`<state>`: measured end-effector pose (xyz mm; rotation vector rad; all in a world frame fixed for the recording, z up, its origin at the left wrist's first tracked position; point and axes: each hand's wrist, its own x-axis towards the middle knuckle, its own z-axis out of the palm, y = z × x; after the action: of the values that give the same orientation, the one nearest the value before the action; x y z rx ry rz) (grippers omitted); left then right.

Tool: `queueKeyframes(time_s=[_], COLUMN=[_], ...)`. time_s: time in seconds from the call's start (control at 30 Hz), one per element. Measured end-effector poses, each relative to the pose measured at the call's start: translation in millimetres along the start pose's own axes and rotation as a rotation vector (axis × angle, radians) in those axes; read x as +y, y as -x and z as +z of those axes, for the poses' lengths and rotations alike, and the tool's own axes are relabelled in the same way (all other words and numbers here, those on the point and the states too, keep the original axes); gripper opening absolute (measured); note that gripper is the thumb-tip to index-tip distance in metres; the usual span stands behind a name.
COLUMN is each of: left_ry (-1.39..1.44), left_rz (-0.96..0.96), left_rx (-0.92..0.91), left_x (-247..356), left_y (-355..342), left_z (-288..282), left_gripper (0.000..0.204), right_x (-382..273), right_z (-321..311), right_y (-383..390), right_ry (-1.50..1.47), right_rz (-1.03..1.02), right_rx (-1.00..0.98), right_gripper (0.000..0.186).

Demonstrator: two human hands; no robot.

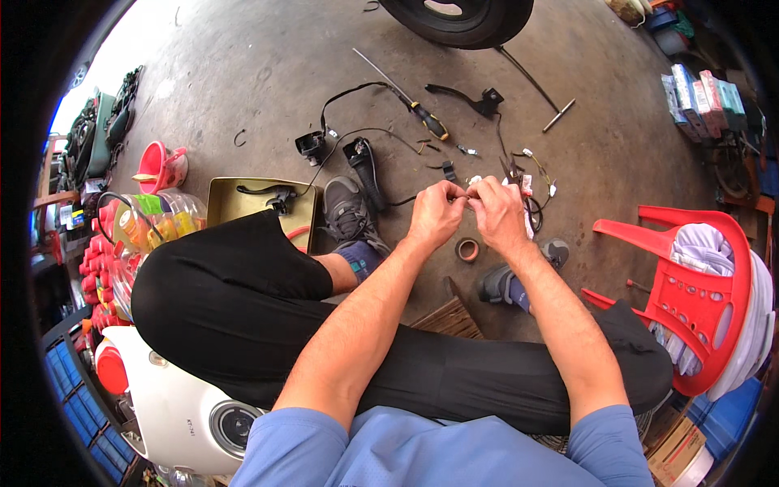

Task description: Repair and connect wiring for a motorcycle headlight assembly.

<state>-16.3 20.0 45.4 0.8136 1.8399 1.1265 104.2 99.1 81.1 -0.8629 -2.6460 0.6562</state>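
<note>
Head view: seated person at work, as I watched from nearby. The left hand was closed in a fingertip pinch on one thin black cable, which reached it from the left; the right hand was likewise pinched, seemingly on that cable's end, though the fingers hid the exact contact. The cable's held part lay where the two hands met, out in front of the knees. The step in hand, I judged, was fine two-handed work at the cable end; the next move called for a steady left pinch and small, precise motions of the right fingertips.

Counted around them: two black levers, one on the floor and one in the tray; one gold-coloured tray, left of the left shoe; one screwdriver, yellow-and-black at the handle; one roll of tape, near the hands; one T-handled tool; one wheel; one red plastic chair. The small connectors overlapped too much for a sure count.
</note>
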Motion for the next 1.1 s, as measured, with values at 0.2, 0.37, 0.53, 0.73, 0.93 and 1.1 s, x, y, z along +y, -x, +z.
queueKeyframes(time_s=[0.2,0.37,0.53,0.73,0.93,1.1], left_ry=[-0.049,-0.061,-0.109,-0.008,0.016,0.025], left_rz=[0.019,0.086,0.140,0.020,-0.018,-0.013], left_rx=[-0.012,0.031,0.098,0.094,0.082,0.080], left_x=[-0.7,-0.1,-1.4,0.5,2.1,1.3], left_y=[2.6,5.2,5.0,2.3,3.4,3.8], left_z=[0.8,6.6,5.6,6.5,3.8,6.6], left_gripper=[0.018,0.016,0.014,0.016,0.019,0.018], right_x=[1.1,21.7,23.6,9.3,-5.0,1.6], right_z=[-3.6,29.8,18.0,20.1,6.5,21.7], right_y=[-3.3,1.3,-8.3,2.7,1.3,5.5], right_ry=[0.091,-0.222,-1.290,-0.230,0.108,0.126], right_rz=[-0.060,0.654,1.271,0.276,0.030,0.072], right_rx=[-0.075,-0.134,-0.329,0.176,0.036,0.077], right_gripper=[0.009,0.014,0.015,0.005,0.010,0.011])
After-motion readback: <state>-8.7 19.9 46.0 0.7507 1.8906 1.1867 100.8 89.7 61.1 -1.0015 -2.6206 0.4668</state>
